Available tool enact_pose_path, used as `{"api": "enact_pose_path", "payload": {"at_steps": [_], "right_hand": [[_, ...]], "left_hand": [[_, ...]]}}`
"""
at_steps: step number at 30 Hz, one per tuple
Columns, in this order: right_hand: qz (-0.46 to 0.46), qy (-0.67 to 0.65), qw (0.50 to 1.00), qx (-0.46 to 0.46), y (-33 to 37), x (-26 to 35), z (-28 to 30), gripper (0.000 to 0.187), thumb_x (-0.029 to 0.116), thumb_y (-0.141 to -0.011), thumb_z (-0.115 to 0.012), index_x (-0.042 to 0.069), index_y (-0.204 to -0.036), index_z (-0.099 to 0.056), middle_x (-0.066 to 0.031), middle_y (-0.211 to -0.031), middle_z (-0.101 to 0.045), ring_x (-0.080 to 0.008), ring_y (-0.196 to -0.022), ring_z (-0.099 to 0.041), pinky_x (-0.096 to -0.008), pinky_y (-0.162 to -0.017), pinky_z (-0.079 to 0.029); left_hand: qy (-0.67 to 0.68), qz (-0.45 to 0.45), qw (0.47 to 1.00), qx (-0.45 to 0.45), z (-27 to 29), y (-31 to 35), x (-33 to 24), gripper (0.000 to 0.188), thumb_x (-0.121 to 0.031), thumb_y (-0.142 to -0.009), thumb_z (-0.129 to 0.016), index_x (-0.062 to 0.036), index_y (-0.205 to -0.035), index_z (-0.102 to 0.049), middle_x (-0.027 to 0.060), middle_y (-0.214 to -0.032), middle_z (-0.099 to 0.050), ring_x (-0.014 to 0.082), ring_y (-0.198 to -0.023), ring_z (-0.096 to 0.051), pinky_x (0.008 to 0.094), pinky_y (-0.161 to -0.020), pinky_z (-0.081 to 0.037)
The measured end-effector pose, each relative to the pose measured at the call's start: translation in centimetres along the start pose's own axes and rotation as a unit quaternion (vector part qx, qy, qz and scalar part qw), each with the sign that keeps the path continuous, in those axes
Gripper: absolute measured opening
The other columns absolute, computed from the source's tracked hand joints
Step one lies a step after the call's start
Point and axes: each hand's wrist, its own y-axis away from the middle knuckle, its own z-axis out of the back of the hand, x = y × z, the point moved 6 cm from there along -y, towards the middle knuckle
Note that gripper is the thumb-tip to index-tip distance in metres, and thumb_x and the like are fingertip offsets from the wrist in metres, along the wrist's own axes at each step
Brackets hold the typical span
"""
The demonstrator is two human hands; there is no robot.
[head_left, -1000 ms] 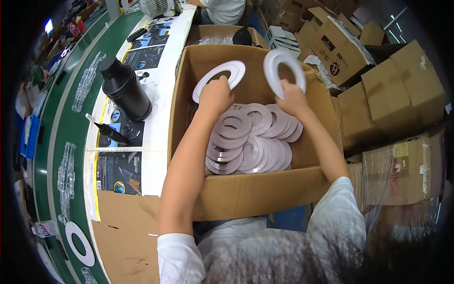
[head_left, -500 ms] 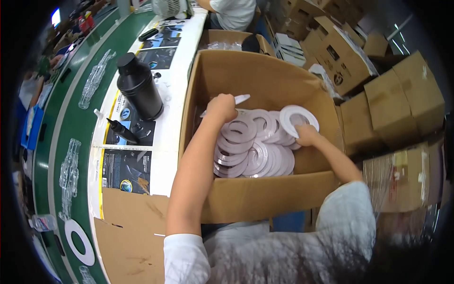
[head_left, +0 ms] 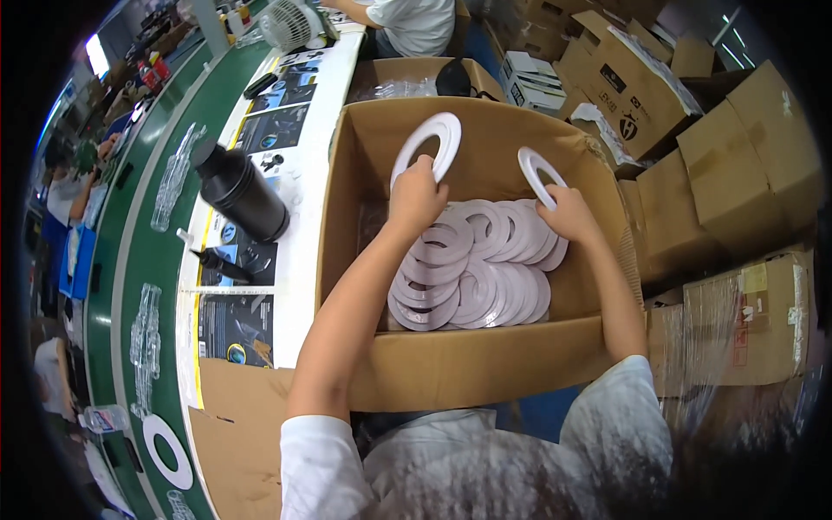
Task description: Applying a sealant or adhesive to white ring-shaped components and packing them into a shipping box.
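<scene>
My left hand (head_left: 418, 198) grips a white flat ring (head_left: 446, 143) by its lower edge and holds it up, tilted, over the left part of an open cardboard box (head_left: 485, 360). On the right, my right hand (head_left: 568, 212) pinches another white ring (head_left: 542, 173), also tilted up inside the box. Below both hands, overlapping rows of white rings (head_left: 472, 290) lie on the box's bottom. Whether each hand holds one ring or a few together, I cannot tell.
Left of the box, a white table holds a black bottle (head_left: 243, 195), a small black nozzle bottle (head_left: 224, 264) and printed sheets. Beyond runs a green conveyor (head_left: 121, 347) with clear plastic pieces and a white ring (head_left: 167, 451). Cartons (head_left: 737, 165) stand right; another person (head_left: 416, 35) sits ahead.
Both hands have risen from the pile with their rings. The left-hand ring now stands more upright and shows its opening; the right-hand ring has turned nearly edge-on. My view has shifted slightly.
</scene>
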Motion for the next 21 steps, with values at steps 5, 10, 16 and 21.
{"api": "enact_pose_path", "payload": {"at_steps": [5, 10, 16, 21], "right_hand": [[-0.005, -0.039, 0.999, 0.008, -0.5, -0.6, 0.5, 0.023, 0.021, -0.081, -0.065, -0.001, -0.09, -0.066, -0.024, -0.083, -0.067, -0.0424, -0.08, -0.065, -0.0457, -0.074, -0.051], [0.057, -0.019, 0.998, 0.017, 0.4, -0.9, 0.6, 0.021, 0.018, -0.083, -0.066, -0.002, -0.088, -0.065, -0.0235, -0.082, -0.066, -0.0432, -0.077, -0.064, -0.046, -0.069, -0.05], [0.038, -0.071, 0.997, -0.007, -0.5, 0.1, 0.6, 0.027, 0.023, -0.088, -0.065, 0.0, -0.102, -0.068, -0.0197, -0.088, -0.071, -0.0337, -0.083, -0.069, -0.0392, -0.074, -0.052], [0.032, -0.387, 0.921, -0.033, -0.4, 0.1, 1.7, 0.04, 0.03, -0.1, -0.054, -0.002, -0.12, -0.065, -0.0097, -0.105, -0.072, -0.0199, -0.099, -0.066, -0.0349, -0.089, -0.05]], "left_hand": [[-0.183, -0.145, 0.941, 0.245, -11.2, 5.8, 3.9, 0.025, -0.008, -0.08, -0.062, -0.0016, -0.104, -0.061, 0.023, -0.094, -0.069, 0.0398, -0.09, -0.067, 0.0477, -0.078, -0.053], [-0.193, -0.094, 0.861, 0.461, -12.6, 7.5, 3.1, 0.029, -0.009, -0.079, -0.061, -0.0035, -0.106, -0.07, 0.022, -0.106, -0.069, 0.0358, -0.097, -0.068, 0.0439, -0.081, -0.054], [-0.172, -0.086, 0.9, 0.39, -12.0, 5.9, 6.5, 0.019, -0.012, -0.075, -0.069, 0.0006, -0.088, -0.073, 0.0226, -0.099, -0.071, 0.0322, -0.091, -0.07, 0.0423, -0.08, -0.055], [0.51, 0.295, 0.786, 0.188, -4.7, 0.0, 4.3, 0.041, -0.03, -0.091, -0.071, 0.0034, -0.113, -0.061, 0.0127, -0.1, -0.067, 0.0183, -0.08, -0.066, 0.0359, -0.076, -0.057]]}}
